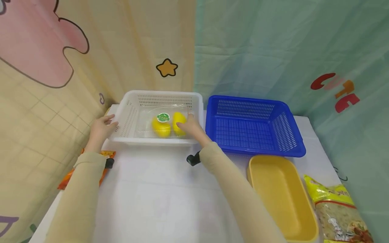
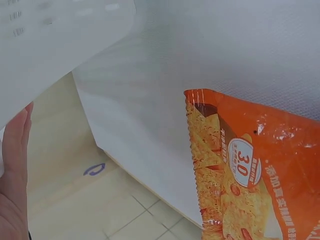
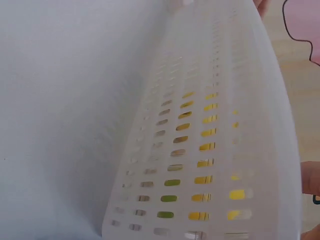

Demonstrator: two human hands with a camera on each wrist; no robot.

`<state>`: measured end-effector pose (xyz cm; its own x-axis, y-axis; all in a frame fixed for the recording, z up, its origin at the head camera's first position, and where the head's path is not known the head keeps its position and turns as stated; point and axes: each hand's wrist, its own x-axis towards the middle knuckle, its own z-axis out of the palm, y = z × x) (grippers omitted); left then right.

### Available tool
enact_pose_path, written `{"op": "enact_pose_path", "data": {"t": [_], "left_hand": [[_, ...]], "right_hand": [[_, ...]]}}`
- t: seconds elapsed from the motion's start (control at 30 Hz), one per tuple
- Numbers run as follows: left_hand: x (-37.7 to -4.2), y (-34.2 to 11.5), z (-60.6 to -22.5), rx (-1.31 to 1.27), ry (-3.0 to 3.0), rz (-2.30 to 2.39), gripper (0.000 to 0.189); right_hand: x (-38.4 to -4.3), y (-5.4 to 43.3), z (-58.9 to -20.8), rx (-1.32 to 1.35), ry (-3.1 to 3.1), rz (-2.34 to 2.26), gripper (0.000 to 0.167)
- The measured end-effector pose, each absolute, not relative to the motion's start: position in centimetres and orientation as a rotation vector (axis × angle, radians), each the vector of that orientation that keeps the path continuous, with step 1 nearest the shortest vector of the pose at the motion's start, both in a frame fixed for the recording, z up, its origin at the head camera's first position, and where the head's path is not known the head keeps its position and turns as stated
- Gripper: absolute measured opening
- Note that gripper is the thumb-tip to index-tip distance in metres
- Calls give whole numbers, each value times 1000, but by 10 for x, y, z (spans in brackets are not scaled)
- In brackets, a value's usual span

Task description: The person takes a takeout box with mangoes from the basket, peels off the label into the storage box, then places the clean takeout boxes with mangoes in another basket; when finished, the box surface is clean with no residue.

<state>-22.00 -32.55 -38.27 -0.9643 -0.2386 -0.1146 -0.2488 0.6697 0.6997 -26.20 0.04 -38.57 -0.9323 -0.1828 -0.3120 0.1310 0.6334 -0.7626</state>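
A white slotted basket [image 1: 158, 141] stands at the back left of the table. Inside it lies a clear plastic box [image 1: 145, 125] holding two yellow fruits [image 1: 161, 130], with a round green-and-white sticker [image 1: 163, 117] on top. My right hand [image 1: 192, 126] reaches over the near rim and grips the box's right end between thumb and fingers. At the basket's left side, my left hand [image 1: 101, 130] rests against the outer wall with fingers extended. In the right wrist view, the basket wall [image 3: 200, 170] hides most of the box and hand.
A blue slotted basket [image 1: 255, 151] stands right of the white one. Nearer is a yellow tub [image 1: 278, 192], with a yellow-topped food bag [image 1: 340, 209] beside it. An orange snack bag [image 2: 265, 165] lies under my left forearm. Curtains rise behind the table [image 1: 158, 195].
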Motion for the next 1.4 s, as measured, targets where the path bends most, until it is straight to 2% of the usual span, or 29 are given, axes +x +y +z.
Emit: {"op": "enact_pose_path", "data": {"t": [0.13,0.3,0.37,0.57,0.8,1.07,1.23,1.4], "left_hand": [[-219,-324,-383,-460,2800,1249,55],[-219,-326,-388,-483,2753,1292,56],[-220,-328,-390,-493,2740,1307,57],[-221,-330,-393,-522,2731,1316,58],[-219,-329,-389,-538,2705,1331,58],[-221,-328,-389,-560,2716,1306,58],[-223,-329,-388,-542,2727,1301,58],[-225,-329,-389,-519,2744,1316,56]], "right_hand": [[-260,-5,-392,24,2504,-1115,79],[-257,-9,-393,67,2574,-1130,55],[-255,-11,-391,84,2603,-1137,50],[-250,-5,-372,82,2579,-1231,65],[-233,36,-342,11,2436,-1473,69],[-176,125,-324,-137,2511,-1310,65],[-131,168,-334,-185,2437,-1321,61],[-92,188,-353,-209,2358,-1396,60]]}}
